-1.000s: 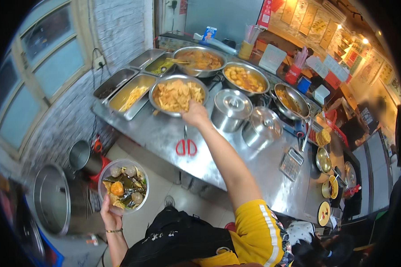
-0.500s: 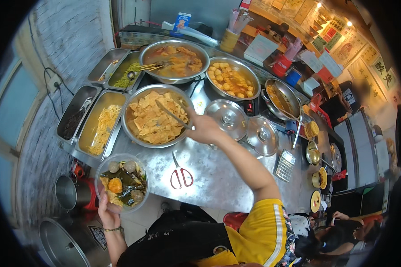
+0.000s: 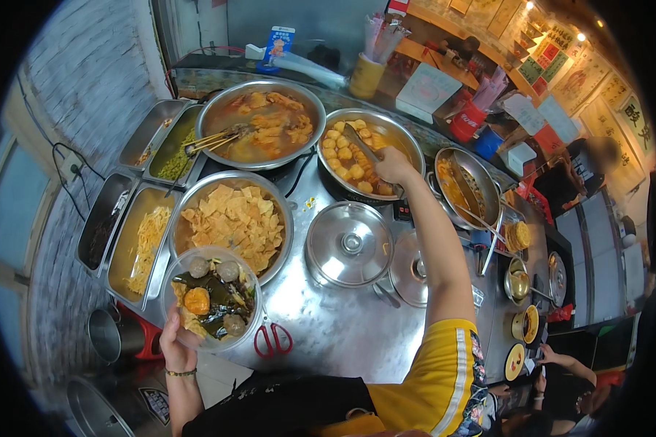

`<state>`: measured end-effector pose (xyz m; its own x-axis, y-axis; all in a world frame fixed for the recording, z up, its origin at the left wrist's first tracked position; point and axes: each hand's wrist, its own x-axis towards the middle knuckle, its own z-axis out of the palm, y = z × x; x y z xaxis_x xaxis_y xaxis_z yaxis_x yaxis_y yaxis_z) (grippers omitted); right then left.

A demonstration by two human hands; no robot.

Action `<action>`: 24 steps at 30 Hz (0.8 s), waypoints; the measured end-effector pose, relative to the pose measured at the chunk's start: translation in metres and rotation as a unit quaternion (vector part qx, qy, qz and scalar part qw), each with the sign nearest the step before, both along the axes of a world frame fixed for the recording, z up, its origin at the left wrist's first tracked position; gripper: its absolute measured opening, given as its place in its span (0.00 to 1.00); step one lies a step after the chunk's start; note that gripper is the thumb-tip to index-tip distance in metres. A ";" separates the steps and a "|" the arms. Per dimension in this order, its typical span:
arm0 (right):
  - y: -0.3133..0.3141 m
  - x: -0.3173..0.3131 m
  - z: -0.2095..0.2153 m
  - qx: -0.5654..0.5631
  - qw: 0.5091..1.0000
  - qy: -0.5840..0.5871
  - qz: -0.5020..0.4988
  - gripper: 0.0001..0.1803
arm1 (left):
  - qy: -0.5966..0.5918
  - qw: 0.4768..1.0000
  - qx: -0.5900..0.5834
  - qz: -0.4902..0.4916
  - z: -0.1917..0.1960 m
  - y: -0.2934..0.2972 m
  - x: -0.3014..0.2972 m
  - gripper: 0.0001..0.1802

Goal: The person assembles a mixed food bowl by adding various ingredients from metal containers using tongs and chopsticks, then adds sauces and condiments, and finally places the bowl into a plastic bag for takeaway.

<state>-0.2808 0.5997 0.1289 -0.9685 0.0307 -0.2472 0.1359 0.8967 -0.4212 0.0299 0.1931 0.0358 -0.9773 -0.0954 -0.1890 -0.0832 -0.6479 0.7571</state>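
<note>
My left hand (image 3: 176, 342) holds a clear plastic bowl (image 3: 169, 275) from below and its left side. In it lie brown meatballs (image 3: 228, 271), an orange ball (image 3: 197, 300) and dark green leafy strips. My right hand (image 3: 396, 166) is closed round metal tongs (image 3: 363, 143), their tips down among the round yellow balls (image 3: 356, 172) in a steel pot (image 3: 418, 140) of broth. Whether the tips grip a ball cannot be made out. Close to the bowl stands a pan (image 3: 289, 218) of yellow square pieces (image 3: 233, 218), and the bowl overlaps its near edge. Red-handled scissors (image 3: 272, 340) lie beside the bowl, blades partly hidden.
Steel lids (image 3: 335, 251) lie on the counter (image 3: 328, 320) under my right arm. Behind is a pan (image 3: 321, 109) of broth with skewers (image 3: 211, 142). Steel trays (image 3: 113, 266) line the left. At the right stand a wok (image 3: 497, 204) with a ladle and small bowls (image 3: 525, 318).
My right hand has carried the tongs from the pan of yellow squares over to the pot of balls. My left hand has moved the bowl slightly right, nearer the scissors.
</note>
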 end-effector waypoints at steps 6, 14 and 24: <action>0.014 -0.013 -0.004 0.003 0.999 -0.009 -0.034 0.17 | -0.025 1.000 -0.009 -0.013 0.002 0.017 -0.018 0.38; 0.003 -0.029 0.009 0.216 0.974 0.017 0.065 0.19 | -0.045 0.998 -0.032 -0.030 0.008 0.027 -0.037 0.36; -0.008 -0.051 -0.003 0.280 0.957 -0.025 0.070 0.19 | -0.056 0.995 -0.047 -0.074 0.008 0.040 -0.042 0.38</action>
